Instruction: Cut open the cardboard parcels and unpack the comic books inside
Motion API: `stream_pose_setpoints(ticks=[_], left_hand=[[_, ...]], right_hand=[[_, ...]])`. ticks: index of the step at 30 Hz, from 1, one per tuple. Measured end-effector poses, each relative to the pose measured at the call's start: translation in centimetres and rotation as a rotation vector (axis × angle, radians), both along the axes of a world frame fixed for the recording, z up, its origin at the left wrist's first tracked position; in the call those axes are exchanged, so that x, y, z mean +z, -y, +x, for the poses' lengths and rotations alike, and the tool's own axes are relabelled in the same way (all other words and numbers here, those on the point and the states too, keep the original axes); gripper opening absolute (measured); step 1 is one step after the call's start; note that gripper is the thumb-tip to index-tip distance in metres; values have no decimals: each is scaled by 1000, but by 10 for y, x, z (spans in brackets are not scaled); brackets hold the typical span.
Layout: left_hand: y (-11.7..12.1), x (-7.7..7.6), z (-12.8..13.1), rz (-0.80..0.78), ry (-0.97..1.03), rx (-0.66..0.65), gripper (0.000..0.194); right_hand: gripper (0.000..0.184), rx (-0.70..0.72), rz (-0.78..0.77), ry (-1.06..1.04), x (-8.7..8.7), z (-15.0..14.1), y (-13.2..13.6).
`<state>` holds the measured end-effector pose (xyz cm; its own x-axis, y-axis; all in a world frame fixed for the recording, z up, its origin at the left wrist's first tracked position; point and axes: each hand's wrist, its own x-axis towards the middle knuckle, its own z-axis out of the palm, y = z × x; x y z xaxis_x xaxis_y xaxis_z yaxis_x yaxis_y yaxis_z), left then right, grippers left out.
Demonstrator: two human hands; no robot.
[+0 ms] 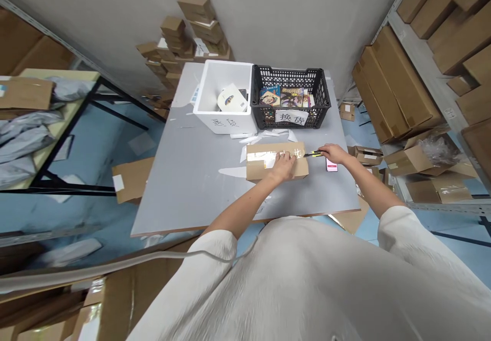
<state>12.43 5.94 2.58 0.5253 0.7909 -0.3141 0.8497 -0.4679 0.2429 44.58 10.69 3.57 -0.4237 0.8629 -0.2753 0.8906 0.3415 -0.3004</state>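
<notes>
A small taped cardboard box [264,164] lies on the grey table [192,177]. My left hand [284,166] rests flat on top of the box, fingers spread, holding it down. My right hand [333,153] is closed round a yellow and black utility knife [313,153], whose tip points at the right end of the box's tape seam. A pink and white phone-like object [331,166] lies on the table just under my right wrist.
A white foam box [215,116] and a black plastic crate [291,118] with books stand at the table's far side. Paper scraps [268,134] lie between them and the box. Shelves of cartons [422,75] line the right; loose cardboard [132,177] lies on the floor.
</notes>
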Motion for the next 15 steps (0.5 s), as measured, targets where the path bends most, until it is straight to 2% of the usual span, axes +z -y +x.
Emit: stream_pose_setpoints(ticks=[3, 7, 11, 15], left_hand=[[2, 2, 0, 18, -7, -8, 91], [3, 2, -1, 18, 6, -12, 90], [3, 1, -1, 16, 21, -5, 88], [3, 0, -2, 14, 60, 25, 93]], right_hand=[[43, 41, 38, 86, 1, -12, -6], [44, 53, 7, 129, 2, -20, -13], [44, -7, -124, 109, -2, -10, -14], [41, -57, -300, -25, -9, 3, 0]])
